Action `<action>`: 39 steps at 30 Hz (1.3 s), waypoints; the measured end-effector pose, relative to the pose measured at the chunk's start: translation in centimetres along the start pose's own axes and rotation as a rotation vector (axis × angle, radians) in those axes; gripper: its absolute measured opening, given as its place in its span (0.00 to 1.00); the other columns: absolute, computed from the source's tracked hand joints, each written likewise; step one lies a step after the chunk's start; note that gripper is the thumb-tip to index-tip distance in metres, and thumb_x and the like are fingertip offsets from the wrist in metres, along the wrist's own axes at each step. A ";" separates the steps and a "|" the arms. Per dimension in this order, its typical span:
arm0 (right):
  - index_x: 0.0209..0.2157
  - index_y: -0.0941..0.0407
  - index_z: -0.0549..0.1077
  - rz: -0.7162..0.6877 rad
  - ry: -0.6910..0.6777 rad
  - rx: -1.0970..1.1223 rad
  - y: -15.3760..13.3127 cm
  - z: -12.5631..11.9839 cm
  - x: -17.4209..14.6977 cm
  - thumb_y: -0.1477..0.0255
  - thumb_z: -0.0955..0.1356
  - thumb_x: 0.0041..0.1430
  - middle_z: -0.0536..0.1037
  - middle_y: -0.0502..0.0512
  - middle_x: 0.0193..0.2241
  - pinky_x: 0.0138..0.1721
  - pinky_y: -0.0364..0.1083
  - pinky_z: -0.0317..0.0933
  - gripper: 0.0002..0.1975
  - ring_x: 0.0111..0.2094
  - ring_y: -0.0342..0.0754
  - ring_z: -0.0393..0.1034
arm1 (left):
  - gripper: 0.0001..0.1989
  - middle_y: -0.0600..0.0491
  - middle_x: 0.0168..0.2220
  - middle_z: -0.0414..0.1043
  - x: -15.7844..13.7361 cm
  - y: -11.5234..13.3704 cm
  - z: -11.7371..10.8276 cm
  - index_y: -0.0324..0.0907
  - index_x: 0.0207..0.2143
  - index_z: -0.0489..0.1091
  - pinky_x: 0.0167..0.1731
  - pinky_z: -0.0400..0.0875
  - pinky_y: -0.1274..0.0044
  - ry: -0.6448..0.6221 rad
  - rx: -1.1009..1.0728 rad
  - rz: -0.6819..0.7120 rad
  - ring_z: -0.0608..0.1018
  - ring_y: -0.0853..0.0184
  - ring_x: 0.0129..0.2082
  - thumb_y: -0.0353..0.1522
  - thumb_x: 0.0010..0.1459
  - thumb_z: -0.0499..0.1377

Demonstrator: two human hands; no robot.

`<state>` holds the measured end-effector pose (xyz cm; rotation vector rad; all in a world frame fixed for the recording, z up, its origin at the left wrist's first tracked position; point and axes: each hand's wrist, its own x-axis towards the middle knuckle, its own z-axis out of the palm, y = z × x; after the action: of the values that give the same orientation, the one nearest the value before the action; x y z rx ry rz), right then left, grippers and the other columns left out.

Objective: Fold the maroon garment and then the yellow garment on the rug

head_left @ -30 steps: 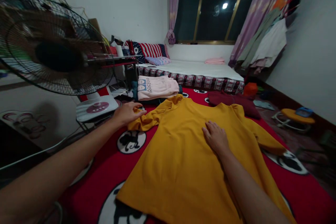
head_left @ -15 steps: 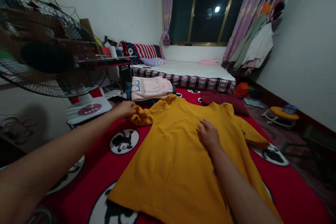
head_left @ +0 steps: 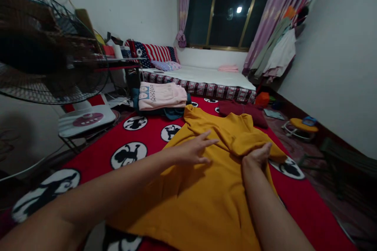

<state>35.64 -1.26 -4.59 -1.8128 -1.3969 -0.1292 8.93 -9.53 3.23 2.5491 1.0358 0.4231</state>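
the yellow garment (head_left: 194, 208) lies spread on the red blanket (head_left: 97, 180), below and ahead of both hands, its long axis running away from the person, hem nearest, neckline farthest. the left hand (head_left: 193, 151) hangs over the middle of its body, fingers spread, a shadow on the cloth under it and nothing in its grasp. the right hand (head_left: 259, 155) is well apart from it, over to the right, turned on its side against a bunched fold (head_left: 243, 143) that crosses the upper body; whether the fingers close on that fold i cannot tell. the right hand is plainly the nearer one, touching the fold, while the left has it off to its right. one sleeve (head_left: 278, 153) points outward past the right hand; none lies stretched out at the left. beyond the neckline, a maroon cloth (head_left: 250, 113) lies just behind the right shoulder, and a folded pink top (head_left: 161, 96) rests on teal cloth (head_left: 173, 114) farther left. farthest off, a bed (head_left: 203, 74) stands under the window (head_left: 229, 15).
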 end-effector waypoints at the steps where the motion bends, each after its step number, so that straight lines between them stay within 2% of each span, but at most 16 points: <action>1: 0.64 0.63 0.51 0.061 0.039 0.017 -0.2 -0.3 -0.1 0.59 0.45 0.64 0.67 0.72 0.54 0.49 0.56 0.62 0.34 0.53 0.60 0.66 | 0.38 0.46 0.69 0.35 -1.1 -1.0 0.6 0.48 0.65 0.51 0.62 0.53 0.68 0.016 0.035 -0.064 0.53 0.55 0.66 0.36 0.55 0.62; 3: 0.63 0.65 0.51 0.162 0.163 0.042 -1.5 -1.2 -0.6 0.63 0.43 0.65 0.64 0.72 0.55 0.53 0.54 0.58 0.32 0.56 0.58 0.62 | 0.39 0.46 0.69 0.38 -3.5 -2.7 0.7 0.47 0.65 0.51 0.62 0.53 0.68 0.057 0.110 -0.202 0.53 0.55 0.66 0.34 0.53 0.62; 4: 0.62 0.65 0.51 0.156 0.222 0.046 -2.4 -1.9 -1.0 0.64 0.45 0.65 0.63 0.72 0.56 0.55 0.54 0.56 0.30 0.58 0.57 0.59 | 0.39 0.46 0.68 0.41 -4.7 -3.2 0.4 0.47 0.65 0.51 0.61 0.55 0.68 0.075 0.150 -0.274 0.54 0.55 0.65 0.35 0.52 0.62; 7: 0.59 0.62 0.57 -0.028 0.306 0.061 -5.7 -3.6 -2.2 0.65 0.54 0.64 0.60 0.69 0.59 0.59 0.55 0.49 0.25 0.62 0.57 0.52 | 0.38 0.45 0.61 0.58 -8.2 -3.6 -1.0 0.46 0.63 0.53 0.54 0.64 0.68 0.104 0.267 -0.484 0.65 0.54 0.59 0.38 0.51 0.61; 10: 0.54 0.59 0.64 -0.265 0.152 0.147 -8.6 -3.5 -2.6 0.70 0.54 0.63 0.66 0.65 0.56 0.58 0.54 0.51 0.21 0.59 0.55 0.57 | 0.34 0.45 0.50 0.70 -11.2 -3.0 -2.3 0.43 0.59 0.60 0.43 0.68 0.69 0.095 0.294 -0.657 0.74 0.55 0.47 0.42 0.50 0.60; 12: 0.49 0.57 0.68 -0.380 -0.033 0.173 -10.1 -2.0 -2.0 0.72 0.55 0.62 0.70 0.62 0.52 0.57 0.52 0.53 0.18 0.56 0.53 0.61 | 0.29 0.47 0.42 0.74 -12.9 -2.5 -2.8 0.43 0.53 0.65 0.36 0.67 0.72 0.051 0.254 -0.754 0.76 0.56 0.40 0.43 0.49 0.60; 14: 0.49 0.59 0.69 -0.417 -0.211 0.091 -11.2 0.0 -1.0 0.71 0.59 0.60 0.71 0.62 0.51 0.56 0.51 0.54 0.17 0.54 0.53 0.62 | 0.24 0.50 0.35 0.75 -14.4 -2.1 -3.0 0.44 0.47 0.69 0.29 0.64 0.75 -0.017 0.186 -0.804 0.77 0.58 0.35 0.43 0.48 0.60; 18: 0.55 0.61 0.65 -0.284 -0.439 -0.224 -12.5 3.1 1.3 0.60 0.69 0.53 0.72 0.67 0.51 0.49 0.52 0.59 0.31 0.52 0.58 0.65 | 0.12 0.53 0.29 0.74 -16.6 -1.3 -3.0 0.44 0.33 0.73 0.24 0.58 0.78 -0.097 0.073 -0.778 0.75 0.61 0.30 0.39 0.47 0.59; 20: 0.51 0.59 0.70 -0.263 -0.523 -0.330 -12.9 3.7 2.3 0.57 0.71 0.51 0.75 0.65 0.47 0.44 0.49 0.61 0.29 0.48 0.57 0.69 | 0.09 0.54 0.26 0.73 -17.0 -0.7 -3.1 0.43 0.29 0.72 0.24 0.58 0.78 -0.085 0.002 -0.758 0.74 0.64 0.27 0.37 0.48 0.57; 22: 0.44 0.57 0.74 -0.294 -0.562 -0.375 -13.2 3.6 3.2 0.57 0.70 0.52 0.77 0.62 0.43 0.41 0.47 0.62 0.22 0.45 0.55 0.71 | 0.09 0.54 0.26 0.72 -16.9 0.2 -3.6 0.42 0.29 0.72 0.24 0.59 0.79 -0.040 -0.093 -0.739 0.73 0.65 0.27 0.37 0.50 0.55; 24: 0.40 0.55 0.76 -0.331 -0.519 -0.370 -13.5 3.0 4.3 0.59 0.68 0.56 0.78 0.61 0.41 0.40 0.47 0.61 0.16 0.44 0.55 0.71 | 0.10 0.54 0.27 0.73 -16.1 1.5 -4.3 0.42 0.31 0.72 0.25 0.60 0.79 0.027 -0.183 -0.707 0.72 0.66 0.27 0.37 0.50 0.55; 26: 0.40 0.55 0.76 -0.337 -0.400 -0.338 -13.7 2.1 5.6 0.61 0.65 0.59 0.78 0.61 0.41 0.41 0.47 0.61 0.15 0.44 0.55 0.72 | 0.12 0.55 0.27 0.72 -14.9 3.0 -5.0 0.43 0.33 0.73 0.25 0.60 0.80 0.083 -0.276 -0.657 0.71 0.67 0.26 0.39 0.51 0.55; 29: 0.44 0.58 0.74 -0.248 -0.253 -0.292 -13.5 0.6 7.7 0.64 0.61 0.62 0.77 0.64 0.43 0.42 0.48 0.61 0.17 0.44 0.56 0.71 | 0.12 0.56 0.24 0.70 -12.5 5.2 -5.2 0.44 0.35 0.74 0.22 0.58 0.81 0.107 -0.422 -0.570 0.68 0.70 0.23 0.39 0.51 0.57; 32: 0.49 0.63 0.71 -0.141 -0.239 -0.299 -12.6 -0.7 9.4 0.65 0.57 0.64 0.75 0.68 0.45 0.44 0.49 0.60 0.21 0.46 0.56 0.69 | 0.12 0.58 0.23 0.67 -10.1 6.8 -3.8 0.43 0.38 0.74 0.20 0.55 0.81 0.083 -0.541 -0.501 0.66 0.72 0.21 0.37 0.52 0.57; 35: 0.51 0.63 0.69 -0.092 -0.272 -0.327 -11.0 -0.8 9.8 0.66 0.57 0.65 0.74 0.69 0.46 0.44 0.50 0.61 0.21 0.47 0.57 0.69 | 0.14 0.58 0.24 0.68 -8.4 7.7 -1.2 0.43 0.42 0.74 0.20 0.55 0.81 0.028 -0.606 -0.455 0.67 0.72 0.22 0.34 0.52 0.58; 39: 0.49 0.60 0.72 -0.034 -0.399 -0.384 -8.3 1.0 8.3 0.67 0.62 0.60 0.76 0.67 0.45 0.43 0.50 0.63 0.18 0.47 0.58 0.71 | 0.17 0.57 0.26 0.74 -6.9 8.4 1.9 0.46 0.44 0.74 0.21 0.60 0.82 -0.265 -0.641 -0.336 0.72 0.70 0.23 0.36 0.50 0.62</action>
<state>31.36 6.05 3.60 -2.2183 -1.7751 -0.0559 10.03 -20.43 4.19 1.7719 1.0009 0.2577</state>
